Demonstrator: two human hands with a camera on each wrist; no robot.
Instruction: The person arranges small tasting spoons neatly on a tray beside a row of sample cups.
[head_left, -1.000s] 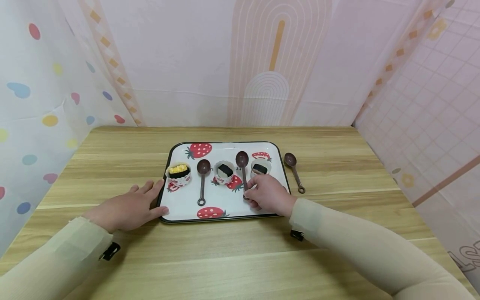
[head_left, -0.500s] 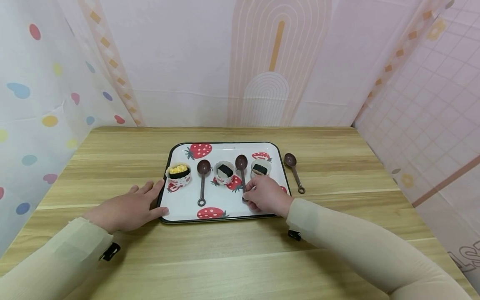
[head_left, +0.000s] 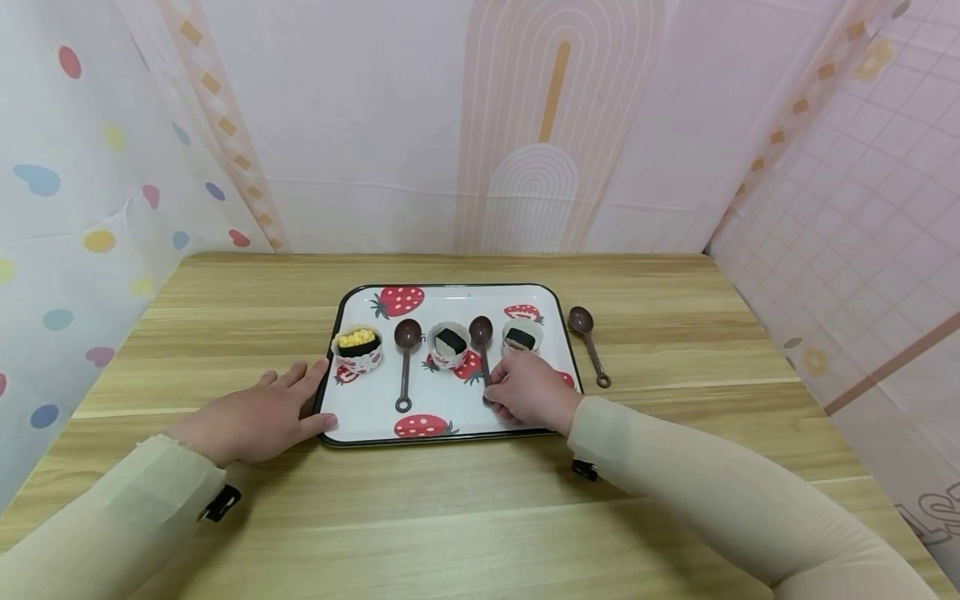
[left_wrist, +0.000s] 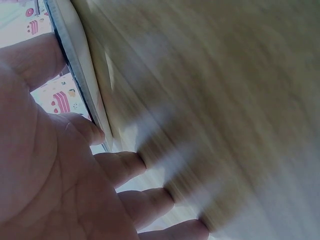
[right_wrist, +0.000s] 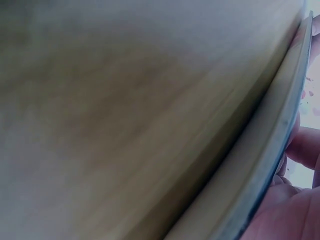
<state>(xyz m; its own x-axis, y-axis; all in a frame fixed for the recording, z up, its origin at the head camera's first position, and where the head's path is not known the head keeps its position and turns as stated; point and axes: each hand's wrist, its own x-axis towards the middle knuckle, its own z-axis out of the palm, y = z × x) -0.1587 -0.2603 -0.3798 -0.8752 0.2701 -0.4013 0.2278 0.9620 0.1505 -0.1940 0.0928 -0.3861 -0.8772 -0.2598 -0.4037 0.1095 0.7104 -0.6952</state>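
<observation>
My right hand (head_left: pixel 534 392) pinches the handle end of a brown spoon (head_left: pixel 481 332), which lies on a white strawberry-print tray (head_left: pixel 480 425) between two paper cups. The middle paper cup (head_left: pixel 449 358) and the right paper cup (head_left: pixel 521 333) each hold a rice piece wrapped in a dark strip. At the tray's left sits a paper cup (head_left: pixel 358 362) with a yellow-topped sushi piece (head_left: pixel 357 340). A second brown spoon (head_left: pixel 407 335) lies right of that cup. My left hand (head_left: pixel 258 417) rests with fingers spread at the tray's left edge, thumb over the rim.
A third brown spoon (head_left: pixel 581 320) lies on the wooden table (head_left: pixel 465 517), just right of the tray. Patterned curtains (head_left: pixel 360 125) stand behind and on both sides of the table. The tray's raised dark rim (right_wrist: pixel 280 155) runs close to my right hand.
The spoon in my right hand has slid a little toward me and slightly left, coming closer to the middle cup. My left hand has stayed in place.
</observation>
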